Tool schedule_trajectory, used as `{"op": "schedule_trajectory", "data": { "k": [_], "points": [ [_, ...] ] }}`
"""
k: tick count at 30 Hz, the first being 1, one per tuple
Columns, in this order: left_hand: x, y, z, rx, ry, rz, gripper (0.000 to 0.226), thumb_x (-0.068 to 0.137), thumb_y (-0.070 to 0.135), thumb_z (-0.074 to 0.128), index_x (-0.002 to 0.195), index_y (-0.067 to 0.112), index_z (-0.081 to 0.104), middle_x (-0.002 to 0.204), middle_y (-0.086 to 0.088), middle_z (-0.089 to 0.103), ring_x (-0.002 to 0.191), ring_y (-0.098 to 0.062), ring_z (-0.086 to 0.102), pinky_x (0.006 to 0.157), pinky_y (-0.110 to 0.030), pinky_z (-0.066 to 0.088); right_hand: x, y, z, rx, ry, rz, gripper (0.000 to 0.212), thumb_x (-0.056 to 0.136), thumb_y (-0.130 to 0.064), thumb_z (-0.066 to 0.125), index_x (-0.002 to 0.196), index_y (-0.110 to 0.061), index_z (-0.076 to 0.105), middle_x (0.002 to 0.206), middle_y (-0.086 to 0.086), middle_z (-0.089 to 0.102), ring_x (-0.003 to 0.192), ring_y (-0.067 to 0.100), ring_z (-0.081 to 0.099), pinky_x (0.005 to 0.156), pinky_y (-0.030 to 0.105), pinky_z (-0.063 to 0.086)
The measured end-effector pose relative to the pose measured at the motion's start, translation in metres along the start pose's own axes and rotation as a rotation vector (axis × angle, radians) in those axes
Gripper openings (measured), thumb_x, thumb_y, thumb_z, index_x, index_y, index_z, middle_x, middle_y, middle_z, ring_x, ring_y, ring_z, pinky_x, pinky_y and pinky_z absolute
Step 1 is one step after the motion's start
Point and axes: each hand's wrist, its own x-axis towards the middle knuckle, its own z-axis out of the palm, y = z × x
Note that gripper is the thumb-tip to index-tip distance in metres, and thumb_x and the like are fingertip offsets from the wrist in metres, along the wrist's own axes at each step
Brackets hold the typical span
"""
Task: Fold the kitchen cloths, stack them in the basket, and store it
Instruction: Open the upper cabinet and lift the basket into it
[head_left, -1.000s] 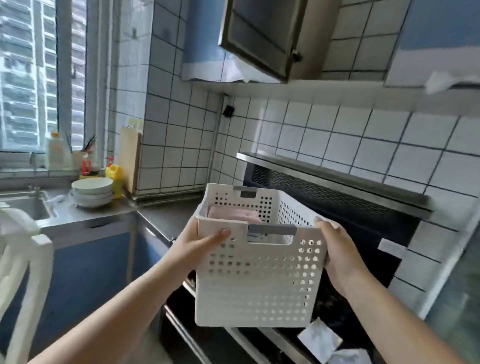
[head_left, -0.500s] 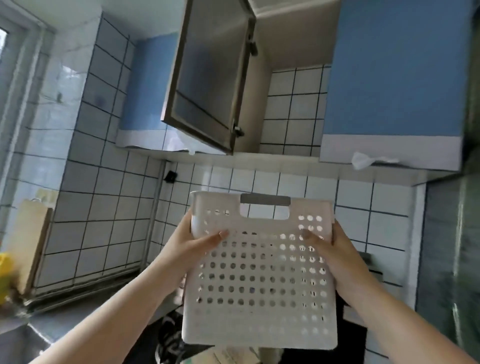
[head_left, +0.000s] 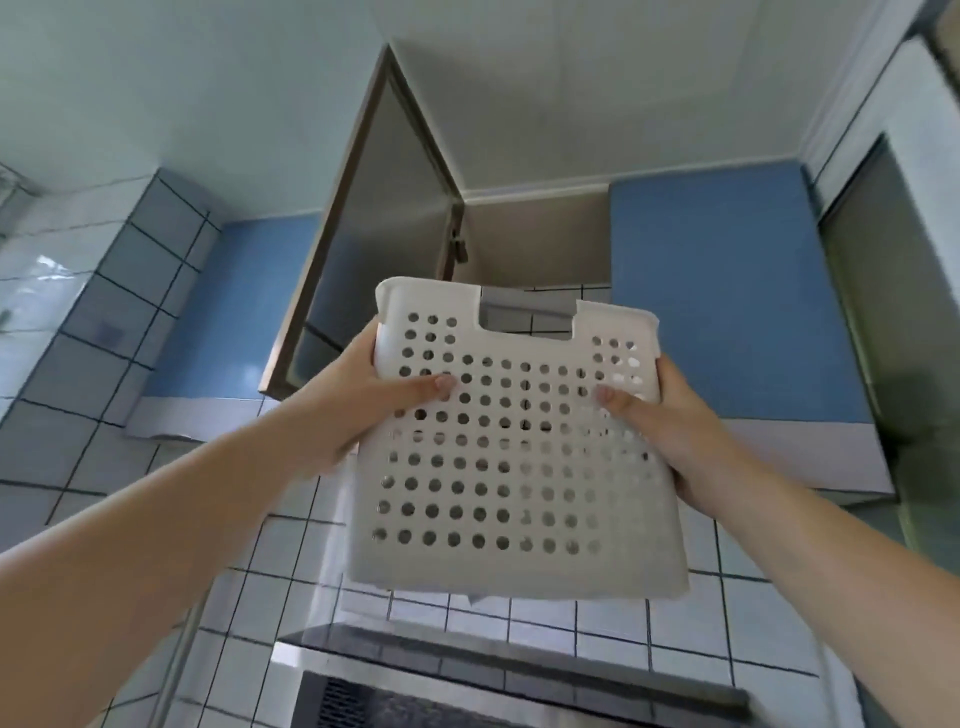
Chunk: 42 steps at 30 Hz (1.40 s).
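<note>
A white perforated plastic basket (head_left: 511, 467) is held up high in front of the open wall cupboard (head_left: 535, 239). I see its near wall and the handle cut-out at its top edge; the cloths inside are hidden. My left hand (head_left: 363, 395) grips the basket's left side, thumb across the near wall. My right hand (head_left: 670, 415) grips the right side the same way. The basket's rim reaches about the height of the cupboard's floor.
The cupboard door (head_left: 374, 249) stands swung open to the left of the basket. Closed blue cupboard fronts (head_left: 727, 291) flank the opening. White tiled wall (head_left: 291, 566) lies below, and a steel range hood (head_left: 467, 675) juts out at the bottom.
Both hands have lifted the basket from above the stove up toward the open cupboard. My view has tilted upward, so the counter and sink have left the frame.
</note>
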Motion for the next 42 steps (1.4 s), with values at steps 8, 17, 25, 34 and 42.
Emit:
{"op": "schedule_trajectory", "data": {
  "k": [8,17,25,34,42],
  "points": [
    [0.081,0.028,-0.007,0.074,-0.04,0.126,0.048,0.068,0.023,0.074,0.112,0.023,0.055,0.095,-0.001,0.074,0.083,-0.021,0.072,0.065,-0.036,0.058,0.089,-0.026,-0.008,-0.094,-0.015,-0.135,0.051,0.072,-0.032,0.073,0.117,-0.035,0.051,0.102,-0.01,0.07,0.081,0.009,0.071,0.059,0.028,0.056],
    [0.159,0.035,-0.002,0.041,-0.056,0.143,0.041,0.077,0.024,0.07,0.116,0.016,0.06,0.099,-0.007,0.074,0.086,-0.024,0.072,0.063,-0.036,0.06,0.168,-0.032,-0.031,-0.083,-0.069,-0.237,0.049,0.083,-0.024,0.069,0.125,-0.036,0.046,0.101,-0.004,0.07,0.074,0.011,0.072,0.05,0.025,0.055],
    [0.213,-0.002,0.001,0.054,-0.044,0.197,0.039,0.078,0.025,0.07,0.114,0.018,0.06,0.095,-0.007,0.074,0.08,-0.023,0.073,0.056,-0.035,0.058,0.215,0.01,-0.043,-0.056,-0.091,-0.3,0.05,0.083,-0.02,0.068,0.124,-0.039,0.046,0.101,-0.003,0.07,0.076,0.015,0.073,0.052,0.029,0.056],
    [0.278,-0.069,-0.008,0.009,-0.048,0.264,0.042,0.075,0.026,0.072,0.114,0.024,0.056,0.094,-0.005,0.074,0.081,-0.024,0.072,0.063,-0.04,0.059,0.263,0.077,-0.043,-0.126,-0.05,-0.351,0.06,0.081,-0.02,0.07,0.13,-0.04,0.042,0.113,-0.002,0.067,0.09,0.017,0.071,0.066,0.035,0.059],
    [0.318,-0.133,-0.013,-0.021,-0.111,0.286,0.054,0.067,0.023,0.075,0.116,0.024,0.055,0.099,-0.004,0.074,0.086,-0.024,0.072,0.064,-0.037,0.058,0.283,0.135,-0.041,-0.129,-0.002,-0.326,0.055,0.082,-0.016,0.068,0.126,-0.04,0.046,0.109,0.0,0.07,0.087,0.018,0.071,0.066,0.034,0.058]
  ]
}}
